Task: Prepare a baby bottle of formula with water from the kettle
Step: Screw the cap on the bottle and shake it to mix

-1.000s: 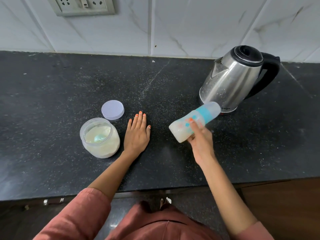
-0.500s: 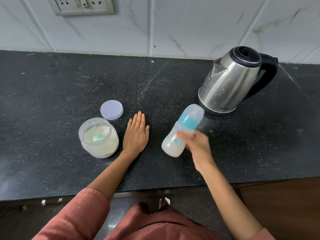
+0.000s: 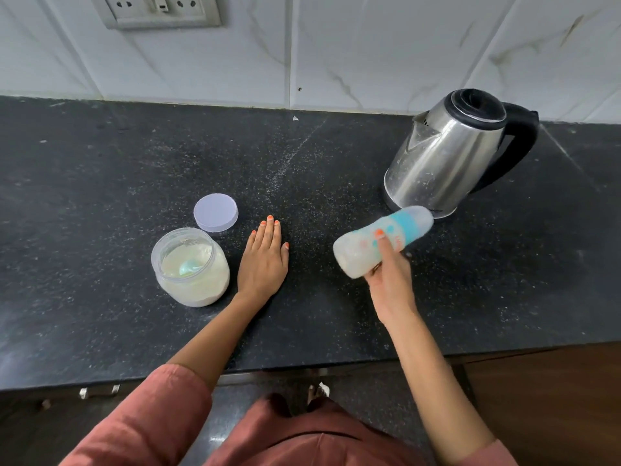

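Note:
My right hand (image 3: pixel 389 280) grips a capped baby bottle (image 3: pixel 356 250) with a teal collar and milky liquid inside. It is tilted almost flat above the counter, cap end toward the steel kettle (image 3: pixel 443 156) at the back right. My left hand (image 3: pixel 263 264) lies flat on the black counter, palm down, fingers together, holding nothing. Just left of it stands an open jar of formula powder (image 3: pixel 190 267) with a pale scoop inside. The jar's lilac lid (image 3: pixel 215 211) lies behind the jar.
The black stone counter (image 3: pixel 134 163) runs the whole width, its front edge near my body. A tiled wall with a socket panel (image 3: pixel 161 10) stands behind. A wooden cabinet front (image 3: pixel 554 398) shows at the lower right.
The bottle swung from tilted flat to more upright and back to flat, blurred by motion. My left hand, the jar, lid and kettle stayed put.

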A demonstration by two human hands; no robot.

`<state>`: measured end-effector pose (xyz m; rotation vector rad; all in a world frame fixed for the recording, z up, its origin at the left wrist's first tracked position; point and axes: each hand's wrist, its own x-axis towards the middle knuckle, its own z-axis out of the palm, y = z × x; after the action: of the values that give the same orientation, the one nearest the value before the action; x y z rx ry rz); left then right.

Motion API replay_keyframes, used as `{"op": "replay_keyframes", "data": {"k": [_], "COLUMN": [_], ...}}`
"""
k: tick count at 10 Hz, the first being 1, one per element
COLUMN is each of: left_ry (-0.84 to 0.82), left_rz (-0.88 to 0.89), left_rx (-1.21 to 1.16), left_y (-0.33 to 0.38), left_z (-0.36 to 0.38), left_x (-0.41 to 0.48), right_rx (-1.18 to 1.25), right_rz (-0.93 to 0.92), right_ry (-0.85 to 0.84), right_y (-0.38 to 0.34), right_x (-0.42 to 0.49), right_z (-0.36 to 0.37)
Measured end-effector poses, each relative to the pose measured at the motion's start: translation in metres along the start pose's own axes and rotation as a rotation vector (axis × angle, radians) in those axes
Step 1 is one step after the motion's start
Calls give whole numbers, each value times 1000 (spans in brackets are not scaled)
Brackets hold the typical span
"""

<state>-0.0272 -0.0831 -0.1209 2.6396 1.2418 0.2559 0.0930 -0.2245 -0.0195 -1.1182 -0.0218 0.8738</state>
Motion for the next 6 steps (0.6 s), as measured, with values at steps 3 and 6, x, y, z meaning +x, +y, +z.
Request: {"op": "replay_keyframes", "data": {"k": [3,6], "left_ry": [-6,2], "left_rz": [-4,1], "left_rx": [-6,-10], "left_y": [0,0], "left_z": [0,-1], "left_x": [0,0], "right_rx": [-3,67], "right_rz": [-34,-64], "right_ry": [-21,5], "right_y": [-4,-6], "right_x": [-2,-5], "right_z": [-1,0]}}
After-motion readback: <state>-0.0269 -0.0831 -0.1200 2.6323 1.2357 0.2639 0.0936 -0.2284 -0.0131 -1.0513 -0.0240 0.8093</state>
